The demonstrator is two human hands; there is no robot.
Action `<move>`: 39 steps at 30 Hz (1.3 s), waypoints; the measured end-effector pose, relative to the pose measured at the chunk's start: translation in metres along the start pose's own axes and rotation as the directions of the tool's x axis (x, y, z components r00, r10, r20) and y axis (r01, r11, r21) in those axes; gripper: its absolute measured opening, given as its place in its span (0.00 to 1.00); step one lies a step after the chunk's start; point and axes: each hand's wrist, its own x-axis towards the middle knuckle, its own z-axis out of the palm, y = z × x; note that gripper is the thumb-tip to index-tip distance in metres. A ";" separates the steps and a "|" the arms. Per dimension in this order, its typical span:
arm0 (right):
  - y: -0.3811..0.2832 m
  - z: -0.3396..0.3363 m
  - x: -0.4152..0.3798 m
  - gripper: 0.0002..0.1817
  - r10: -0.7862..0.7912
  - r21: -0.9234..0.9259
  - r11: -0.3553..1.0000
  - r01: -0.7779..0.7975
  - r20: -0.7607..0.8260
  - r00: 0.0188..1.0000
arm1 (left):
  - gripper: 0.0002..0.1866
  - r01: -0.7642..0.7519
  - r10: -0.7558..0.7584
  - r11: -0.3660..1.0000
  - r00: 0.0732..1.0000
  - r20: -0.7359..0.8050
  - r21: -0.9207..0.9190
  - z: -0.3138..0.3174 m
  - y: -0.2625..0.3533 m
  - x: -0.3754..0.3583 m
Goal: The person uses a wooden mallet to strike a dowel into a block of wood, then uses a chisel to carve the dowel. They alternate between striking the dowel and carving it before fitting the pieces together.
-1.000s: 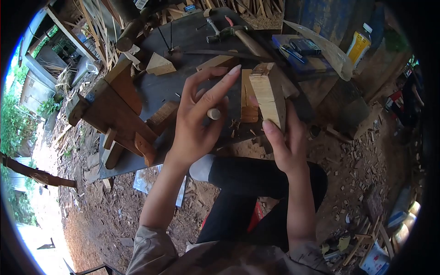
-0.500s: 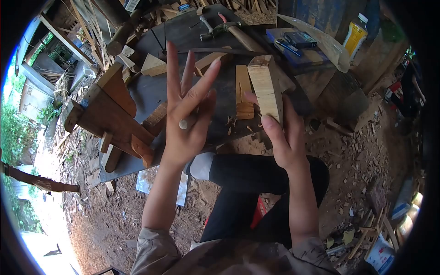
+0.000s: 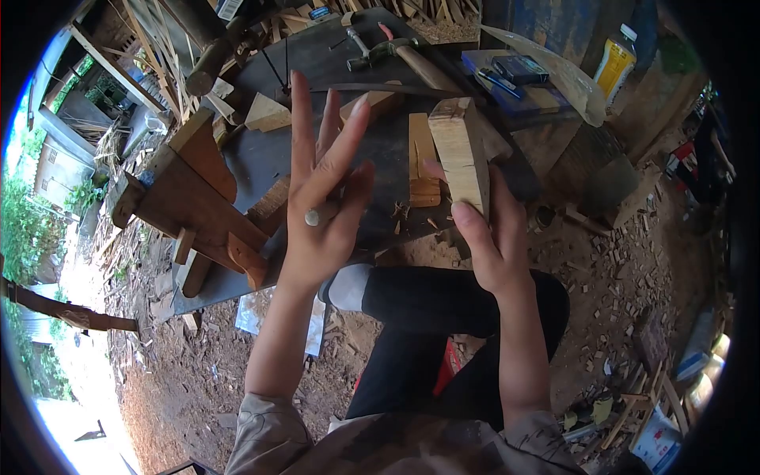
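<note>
My right hand [image 3: 499, 245] grips a pale wood block [image 3: 461, 158], thumb on its near face and fingers behind. The block stands upright, with a crack across its face. My left hand [image 3: 321, 206] is raised to the left of it, apart from it, with several fingers stretched up. A rod with a round pale end [image 3: 315, 217] pokes out between the thumb and fingers of that hand; the rest of it is hidden. Between the hands, a yellowish wood piece [image 3: 423, 158] lies on the dark table [image 3: 380, 182].
A hammer [image 3: 388, 51] lies at the back of the table. A wooden clamp-like frame [image 3: 198, 202] stands at the left. Wood offcuts [image 3: 267, 113] are scattered about. To the right are a blue case [image 3: 514, 83] and a yellow bottle [image 3: 615, 65]. Wood chips [image 3: 609, 293] cover the ground.
The stretched fingers of my left hand have shifted slightly, one tilting a little to the left. My right hand and the wood block have stayed almost still.
</note>
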 end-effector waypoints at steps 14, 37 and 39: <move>-0.001 0.000 -0.001 0.19 0.013 -0.002 1.000 -0.013 0.000 1.000 | 0.42 0.015 -0.014 0.999 1.000 0.022 -0.047 0.001 -0.001 -0.001; -0.032 -0.012 0.007 0.25 0.278 0.041 0.958 -0.285 0.127 0.952 | 0.27 0.224 -0.321 0.830 0.941 -0.108 -0.510 0.011 0.030 0.020; -0.035 -0.014 0.008 0.23 0.298 0.026 0.952 -0.306 0.159 0.941 | 0.29 0.231 -0.339 0.786 0.937 -0.087 -0.573 0.014 0.045 0.034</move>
